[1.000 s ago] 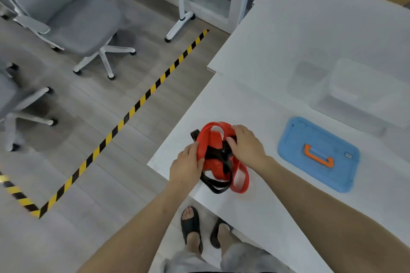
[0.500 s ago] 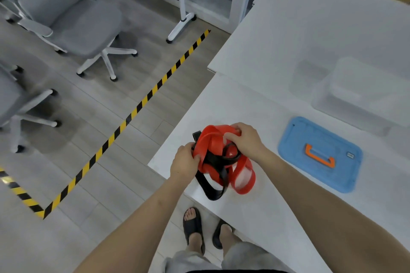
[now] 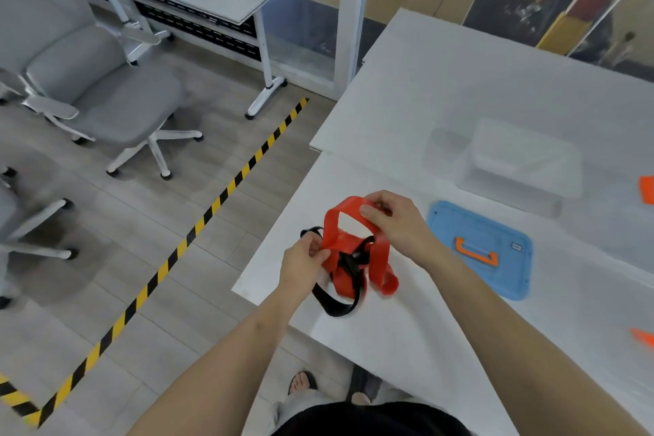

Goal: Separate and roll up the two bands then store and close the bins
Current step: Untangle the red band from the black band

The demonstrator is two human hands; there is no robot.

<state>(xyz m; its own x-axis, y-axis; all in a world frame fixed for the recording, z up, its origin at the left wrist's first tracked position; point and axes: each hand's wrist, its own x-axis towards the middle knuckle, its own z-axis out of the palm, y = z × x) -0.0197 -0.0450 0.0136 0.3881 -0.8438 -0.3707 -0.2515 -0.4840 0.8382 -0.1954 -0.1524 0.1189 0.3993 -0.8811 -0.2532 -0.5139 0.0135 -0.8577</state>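
Observation:
A red band (image 3: 380, 258) and a black band (image 3: 334, 306) are tangled together near the white table's (image 3: 407, 347) left corner. My right hand (image 3: 396, 223) pinches the top of a raised red loop. My left hand (image 3: 304, 264) pinches the red band's lower left part, just beside the black band's end. The tangle hangs partly lifted, its lower loops touching the table. A blue lid (image 3: 485, 251) with an orange handle lies flat to the right. Behind it stands a clear bin (image 3: 523, 166).
Orange pieces show at the right edge (image 3: 647, 189) and lower right (image 3: 644, 336). The table's left edge drops to a floor with yellow-black tape (image 3: 198, 226). Grey office chairs (image 3: 106, 95) and another desk stand to the left.
Both hands have lifted the tangle off the table. My right hand rose, pulling a red loop upward, and the view shifted to show more of the room.

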